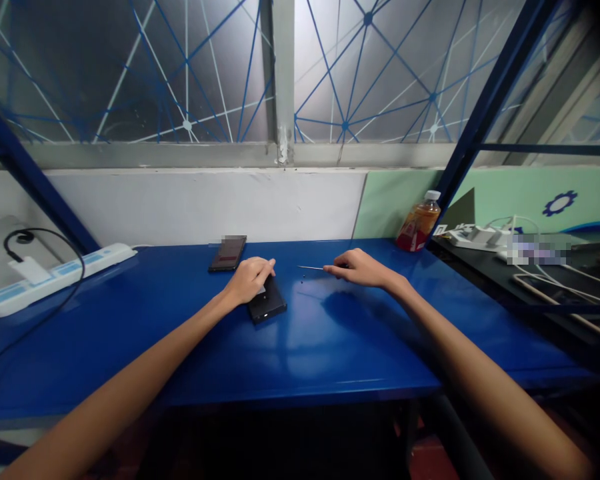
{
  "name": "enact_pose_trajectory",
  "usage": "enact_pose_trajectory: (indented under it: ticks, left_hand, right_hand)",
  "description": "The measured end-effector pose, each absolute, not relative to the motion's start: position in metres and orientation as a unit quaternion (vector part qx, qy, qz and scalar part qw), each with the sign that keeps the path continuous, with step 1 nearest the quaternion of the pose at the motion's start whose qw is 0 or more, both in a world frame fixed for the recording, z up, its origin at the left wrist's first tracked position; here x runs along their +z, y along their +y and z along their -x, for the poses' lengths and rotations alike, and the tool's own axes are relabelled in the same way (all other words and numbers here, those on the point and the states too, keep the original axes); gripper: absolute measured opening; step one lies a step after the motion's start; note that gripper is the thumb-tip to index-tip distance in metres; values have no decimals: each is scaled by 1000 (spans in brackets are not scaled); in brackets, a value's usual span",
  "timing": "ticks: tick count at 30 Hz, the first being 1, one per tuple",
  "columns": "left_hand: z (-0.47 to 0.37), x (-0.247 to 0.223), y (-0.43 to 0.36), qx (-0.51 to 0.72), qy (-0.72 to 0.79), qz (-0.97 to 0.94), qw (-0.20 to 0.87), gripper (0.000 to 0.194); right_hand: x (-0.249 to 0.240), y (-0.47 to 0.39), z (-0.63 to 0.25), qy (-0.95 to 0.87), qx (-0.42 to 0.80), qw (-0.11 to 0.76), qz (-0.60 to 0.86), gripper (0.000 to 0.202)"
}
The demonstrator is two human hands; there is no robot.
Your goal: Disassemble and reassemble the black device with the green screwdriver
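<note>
A flat black box-like device (pixel 267 305) lies on the blue table (pixel 300 347) near the middle. Over its far end rests my left hand (pixel 251 279), fingers curled together; whatever they may grip is hidden. My right hand (pixel 356 267), to the right, is closed around a thin metal tool (pixel 311 268), whose shaft points left towards my left hand. Small dark bits (pixel 303 281) lie on the table just below the tool's shaft. Behind my left hand, a dark phone-like slab (pixel 229 254) sits close to the wall.
On the left are a white power strip (pixel 55 279) and a black cable (pixel 83 267). A bottle with a reddish label (pixel 419 222) stands at the back right. Beyond it, white cables and adapters (pixel 485 235) lie on a black surface (pixel 480 267).
</note>
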State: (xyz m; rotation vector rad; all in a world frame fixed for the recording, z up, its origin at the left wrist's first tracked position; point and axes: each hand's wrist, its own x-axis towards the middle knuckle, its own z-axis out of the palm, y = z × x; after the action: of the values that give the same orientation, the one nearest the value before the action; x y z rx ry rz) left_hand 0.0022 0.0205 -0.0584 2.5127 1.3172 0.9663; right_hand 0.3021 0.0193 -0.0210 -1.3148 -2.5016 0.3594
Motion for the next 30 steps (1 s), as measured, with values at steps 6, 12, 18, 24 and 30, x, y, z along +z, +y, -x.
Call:
enact_pose_trajectory:
  ticks: [6,12,18,24,30]
  left_hand:
    - [-8,-59,14,270,432,-860,36,57]
    - [-12,-63,12,232,499,-833,-52,63]
    - [-17,-60,8,216,521,-824,-63,61]
    - [-18,-59,8,215,521,-823,-73,63]
    - [-17,-61,9,208,515,-826,-94,63]
  right_hand:
    - [-22,19,-302,-873,126,147,448,53]
    - [-22,16,-301,-858,225,116,446,47]
    - [-26,15,-294,-868,226,116,428,45]
    - [-31,15,-290,-872,223,117,421,45]
    - [-31,16,-292,-875,206,120,422,49]
